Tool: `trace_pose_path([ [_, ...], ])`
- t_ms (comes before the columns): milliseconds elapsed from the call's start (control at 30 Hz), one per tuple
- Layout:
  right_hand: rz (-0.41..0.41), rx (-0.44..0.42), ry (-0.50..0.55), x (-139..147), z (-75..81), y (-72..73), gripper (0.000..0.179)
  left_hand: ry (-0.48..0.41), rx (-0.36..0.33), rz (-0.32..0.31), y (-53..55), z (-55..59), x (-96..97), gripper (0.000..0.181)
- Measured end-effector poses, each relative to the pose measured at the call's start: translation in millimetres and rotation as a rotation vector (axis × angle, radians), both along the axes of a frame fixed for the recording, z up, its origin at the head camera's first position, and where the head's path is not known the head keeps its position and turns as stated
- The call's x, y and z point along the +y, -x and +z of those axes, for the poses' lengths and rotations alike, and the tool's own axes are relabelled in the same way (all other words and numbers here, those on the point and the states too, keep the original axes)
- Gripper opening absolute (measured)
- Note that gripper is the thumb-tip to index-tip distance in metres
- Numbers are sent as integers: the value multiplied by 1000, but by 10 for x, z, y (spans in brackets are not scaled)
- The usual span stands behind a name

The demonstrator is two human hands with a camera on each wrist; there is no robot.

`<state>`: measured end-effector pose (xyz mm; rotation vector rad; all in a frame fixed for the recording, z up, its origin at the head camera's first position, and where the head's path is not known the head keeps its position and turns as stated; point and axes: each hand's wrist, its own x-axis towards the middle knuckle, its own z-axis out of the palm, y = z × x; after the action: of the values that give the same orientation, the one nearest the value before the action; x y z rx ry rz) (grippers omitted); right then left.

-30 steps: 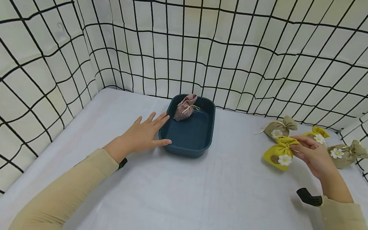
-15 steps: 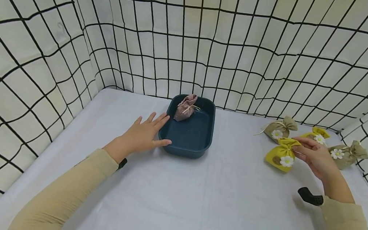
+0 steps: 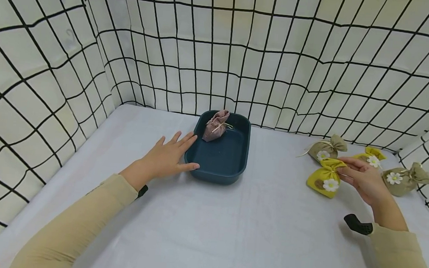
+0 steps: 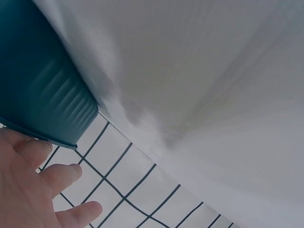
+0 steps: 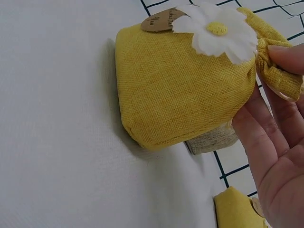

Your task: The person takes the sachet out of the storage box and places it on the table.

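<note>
My right hand (image 3: 363,181) pinches the gathered neck of a yellow drawstring pouch (image 5: 185,85) between thumb and fingers. A white daisy and a brown tag with writing decorate its front. In the head view the same yellow pouch (image 3: 319,177) hangs at or just above the cloth; I cannot tell if it touches. My left hand (image 3: 164,157) has its fingers spread, with fingertips at the left rim of a dark teal bin (image 3: 216,176). A mauve drawstring pouch (image 3: 215,127) lies inside the bin, toward its back left.
Around my right hand lie a beige pouch (image 3: 320,151), a second yellow pouch (image 3: 373,153) and another beige pouch (image 3: 401,184) with daisies. A white cloth (image 3: 259,231) covers the table. Black grid panels (image 3: 228,58) stand behind and at both sides.
The right hand and its yellow pouch shift slightly right, then back left. The left hand, the bin and the mauve pouch stay in place.
</note>
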<state>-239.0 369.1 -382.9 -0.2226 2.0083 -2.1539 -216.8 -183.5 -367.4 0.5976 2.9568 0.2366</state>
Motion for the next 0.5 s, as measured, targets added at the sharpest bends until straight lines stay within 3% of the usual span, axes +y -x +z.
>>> trace_pose_path([
  [233, -23, -25, -12, 8, -16, 13, 31, -3, 3, -5, 3, -2, -2, 97],
  [500, -3, -35, -197, 15, 18, 40, 27, -10, 1, -7, -8, -14, -11, 97],
])
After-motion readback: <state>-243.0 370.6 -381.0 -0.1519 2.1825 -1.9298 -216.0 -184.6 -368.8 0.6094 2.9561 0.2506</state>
